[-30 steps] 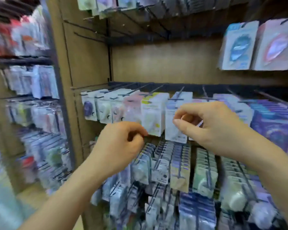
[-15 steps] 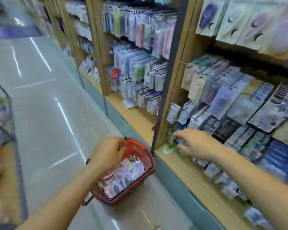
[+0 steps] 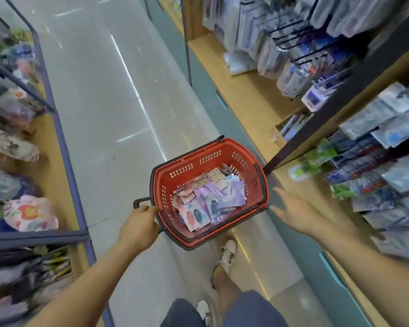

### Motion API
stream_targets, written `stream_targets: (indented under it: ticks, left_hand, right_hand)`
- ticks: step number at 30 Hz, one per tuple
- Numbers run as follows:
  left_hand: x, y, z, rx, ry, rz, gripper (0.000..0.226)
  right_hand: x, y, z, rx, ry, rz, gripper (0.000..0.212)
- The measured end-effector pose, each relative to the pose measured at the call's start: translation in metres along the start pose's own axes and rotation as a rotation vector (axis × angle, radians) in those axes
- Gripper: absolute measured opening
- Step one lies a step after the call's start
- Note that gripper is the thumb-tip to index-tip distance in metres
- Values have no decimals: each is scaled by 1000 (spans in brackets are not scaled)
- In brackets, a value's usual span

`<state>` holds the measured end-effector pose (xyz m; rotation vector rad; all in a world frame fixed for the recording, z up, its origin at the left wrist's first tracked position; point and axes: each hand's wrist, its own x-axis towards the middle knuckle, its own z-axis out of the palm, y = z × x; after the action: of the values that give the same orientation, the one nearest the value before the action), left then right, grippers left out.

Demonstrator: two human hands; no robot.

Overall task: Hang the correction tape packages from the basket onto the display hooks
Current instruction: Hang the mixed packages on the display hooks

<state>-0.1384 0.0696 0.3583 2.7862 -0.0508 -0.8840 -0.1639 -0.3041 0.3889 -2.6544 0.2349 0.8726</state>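
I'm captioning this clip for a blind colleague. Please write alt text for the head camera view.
A person's left hand grips the edge of a red basket holding correction tape packages in a shop aisle. The right hand hovers open beside the basket, with hanging goods on shelves at right.

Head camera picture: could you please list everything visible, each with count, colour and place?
basket: one, red with dark rim, aisle centre
packages: many, purple, pink, blue, inside basket
floor: one, glossy grey, middle
right shelf: one, wooden, right
hanging packs: many, blue and white, right
left display goods: many, mixed colours, left
shoes: two, white, bottom
shorts: one, blue, bottom
left hand: one, grips basket edge
right hand: one, open, empty, right of basket
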Motion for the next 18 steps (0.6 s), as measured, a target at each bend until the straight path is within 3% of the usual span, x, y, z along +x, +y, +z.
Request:
stream_targets:
  ticks: [5,13,16,18]
  left_hand:
    - [103,-13,66,80,-93,45,40]
    - [274,-16,209,185,-277,164,63]
    - [319,-19,262,141,-345,181,69]
    - [345,-19,292,-16,-373,143,81]
  right_hand:
    - [118,1,66,77,-35,42,51]
    - [296,31,214,-5,-124,33,63]
    - [348,50,255,-122,-169,27,76]
    - [380,63,272,-191,-171,37,87]
